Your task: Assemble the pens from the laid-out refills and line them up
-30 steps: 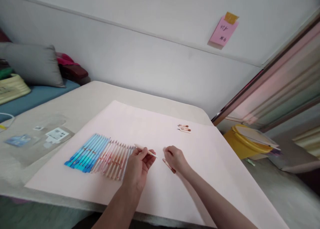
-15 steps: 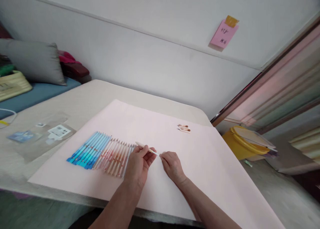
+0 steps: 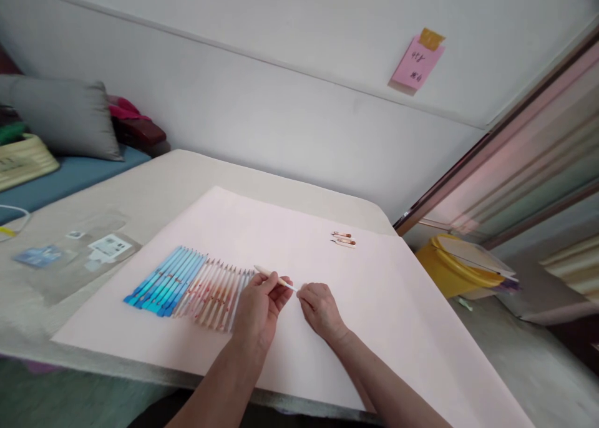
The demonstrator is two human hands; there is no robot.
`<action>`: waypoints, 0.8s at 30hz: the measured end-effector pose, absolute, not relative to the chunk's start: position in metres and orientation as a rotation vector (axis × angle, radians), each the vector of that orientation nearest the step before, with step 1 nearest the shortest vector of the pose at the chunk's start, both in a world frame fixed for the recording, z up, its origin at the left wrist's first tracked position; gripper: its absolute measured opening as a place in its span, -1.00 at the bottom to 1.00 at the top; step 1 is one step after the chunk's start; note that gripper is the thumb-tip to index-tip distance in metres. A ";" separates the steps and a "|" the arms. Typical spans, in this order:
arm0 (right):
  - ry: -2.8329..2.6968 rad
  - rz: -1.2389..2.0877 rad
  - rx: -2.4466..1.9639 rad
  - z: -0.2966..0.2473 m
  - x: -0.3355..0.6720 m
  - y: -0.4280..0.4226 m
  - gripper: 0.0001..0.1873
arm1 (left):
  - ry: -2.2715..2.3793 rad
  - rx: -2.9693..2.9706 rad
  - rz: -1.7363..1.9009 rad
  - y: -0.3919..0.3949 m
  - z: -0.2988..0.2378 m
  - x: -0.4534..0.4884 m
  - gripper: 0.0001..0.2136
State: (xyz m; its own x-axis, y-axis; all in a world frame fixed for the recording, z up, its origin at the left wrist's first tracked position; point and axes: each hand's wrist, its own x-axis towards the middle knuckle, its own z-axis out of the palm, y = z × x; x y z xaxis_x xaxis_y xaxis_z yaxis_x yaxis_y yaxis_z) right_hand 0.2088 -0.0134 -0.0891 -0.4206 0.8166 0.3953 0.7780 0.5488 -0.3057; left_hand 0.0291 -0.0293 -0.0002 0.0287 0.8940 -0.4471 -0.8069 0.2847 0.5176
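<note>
My left hand (image 3: 261, 306) is closed around the cream barrel of a pen (image 3: 264, 271), its pointed end aimed to the upper left. From the barrel's other end a thin white stick (image 3: 291, 287), like a refill, runs into the pinched fingertips of my right hand (image 3: 322, 309). Beside my left hand lies a row of several blue pens (image 3: 161, 284) and several pink and cream pens (image 3: 213, 297), tips facing away. My left hand hides part of the row's right end. Farther back lie two short pen pieces (image 3: 344, 243) with dark tips and brown patterns.
A pale pink sheet (image 3: 271, 228) covers much of the cream table. Clear plastic packaging (image 3: 88, 256) lies at the left. Beyond it are a grey pillow (image 3: 70, 116) and a pale yellow basket (image 3: 28, 161). A yellow bin (image 3: 440, 266) stands on the floor at the right.
Both hands keep nearly the same pose on the pen and the white stick. My right hand has shifted very slightly left; the view has also moved a little.
</note>
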 end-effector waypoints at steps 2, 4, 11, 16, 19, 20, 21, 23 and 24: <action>-2.274 0.097 -1.292 -0.090 0.209 -0.014 -0.81 | 0.811 0.133 1.317 -0.029 0.000 0.029 -0.90; -2.257 0.090 -1.300 -0.091 0.210 -0.014 -0.82 | 0.814 0.133 1.316 -0.029 0.001 0.029 -0.90; -2.225 0.075 -1.315 -0.091 0.211 -0.015 -0.81 | 0.807 0.129 1.318 -0.029 0.001 0.030 -0.89; -2.170 0.124 -1.331 -0.090 0.211 -0.017 -0.80 | 0.807 0.133 1.321 -0.029 0.000 0.030 -0.89; -2.155 0.155 -1.331 -0.089 0.210 -0.017 -0.80 | 0.802 0.138 1.326 -0.030 0.000 0.030 -0.89; -2.151 0.160 -1.336 -0.089 0.210 -0.017 -0.80 | 0.800 0.139 1.325 -0.030 0.000 0.030 -0.89; -2.150 0.160 -1.344 -0.089 0.209 -0.017 -0.80 | 0.797 0.140 1.324 -0.030 0.000 0.029 -0.89; -2.158 0.145 -1.356 -0.089 0.208 -0.016 -0.80 | 0.796 0.142 1.323 -0.029 0.000 0.029 -0.89; -2.168 0.130 -1.358 -0.089 0.208 -0.016 -0.80 | 0.796 0.141 1.321 -0.029 0.000 0.029 -0.89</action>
